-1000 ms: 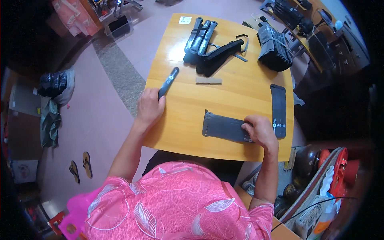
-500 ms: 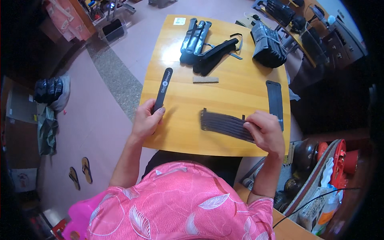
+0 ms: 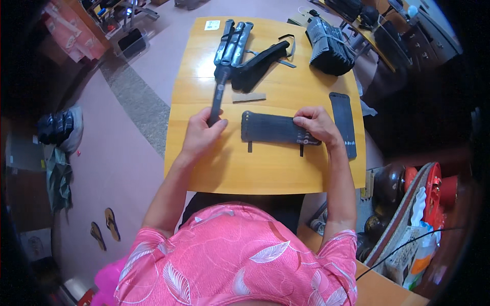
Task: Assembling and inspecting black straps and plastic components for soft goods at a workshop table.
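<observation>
My left hand [image 3: 203, 133] is closed round the lower end of a narrow black strip [image 3: 219, 97] with rounded ends and pale print. It points away from me, its far tip overlapping a bundle of black tubes [image 3: 234, 45] in this view. My right hand [image 3: 317, 125] pinches the right end of a flat black panel [image 3: 269, 128], which seems made of several such strips side by side. Two short black tabs stick out from its near edge. Whether the panel rests fully on the table cannot be told. Right of that hand lies a similar black panel [image 3: 343, 125].
On the yellow wooden table [image 3: 245, 176] lie a brown flat piece [image 3: 249, 97], a black pouch-like piece with straps [image 3: 261, 64] and a tied stack of black pieces [image 3: 329, 48]. A white label [image 3: 212, 25] is at the far left corner. Sandals [image 3: 111, 224] lie on the floor.
My right hand has turned the panel over and moved it away from me; its tabs now face me instead of the far side. My left hand has moved farther out with the strip.
</observation>
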Motion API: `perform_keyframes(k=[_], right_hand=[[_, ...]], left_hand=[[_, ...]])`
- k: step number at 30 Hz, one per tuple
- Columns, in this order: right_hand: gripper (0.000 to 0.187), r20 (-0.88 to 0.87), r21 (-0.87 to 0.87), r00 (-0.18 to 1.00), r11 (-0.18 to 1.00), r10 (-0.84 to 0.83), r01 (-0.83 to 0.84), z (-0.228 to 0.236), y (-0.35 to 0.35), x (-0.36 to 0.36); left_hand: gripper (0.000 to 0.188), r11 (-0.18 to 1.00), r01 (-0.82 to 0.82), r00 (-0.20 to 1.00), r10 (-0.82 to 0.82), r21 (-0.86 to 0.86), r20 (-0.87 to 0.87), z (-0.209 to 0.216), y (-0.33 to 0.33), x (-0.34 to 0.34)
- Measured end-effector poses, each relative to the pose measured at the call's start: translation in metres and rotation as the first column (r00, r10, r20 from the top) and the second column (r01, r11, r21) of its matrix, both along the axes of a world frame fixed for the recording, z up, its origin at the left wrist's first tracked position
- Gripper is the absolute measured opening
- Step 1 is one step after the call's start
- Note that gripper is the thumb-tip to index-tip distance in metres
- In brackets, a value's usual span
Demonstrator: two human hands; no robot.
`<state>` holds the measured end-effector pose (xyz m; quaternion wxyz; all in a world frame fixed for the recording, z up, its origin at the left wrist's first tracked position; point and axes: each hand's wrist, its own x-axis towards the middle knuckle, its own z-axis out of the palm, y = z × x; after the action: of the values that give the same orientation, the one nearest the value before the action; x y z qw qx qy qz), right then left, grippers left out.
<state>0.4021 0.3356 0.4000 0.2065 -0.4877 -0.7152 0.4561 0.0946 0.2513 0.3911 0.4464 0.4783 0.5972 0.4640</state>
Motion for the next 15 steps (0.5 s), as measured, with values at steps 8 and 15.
perform_keyframes(k=[8,15], right_hand=[[0.011,0.121,0.046,0.992,0.999,-0.019,0.013,-0.001,-0.008,-0.007],[0.013,0.192,0.254,0.981,0.967,-0.024,-0.026,-0.01,-0.009,-0.009]], left_hand=[[0.021,0.984,0.167,0.925,-0.134,0.063,-0.357,-0.014,0.005,0.021],[0.02,0.975,0.2,0.911,-0.148,0.099,-0.384,-0.018,0.012,0.033]])
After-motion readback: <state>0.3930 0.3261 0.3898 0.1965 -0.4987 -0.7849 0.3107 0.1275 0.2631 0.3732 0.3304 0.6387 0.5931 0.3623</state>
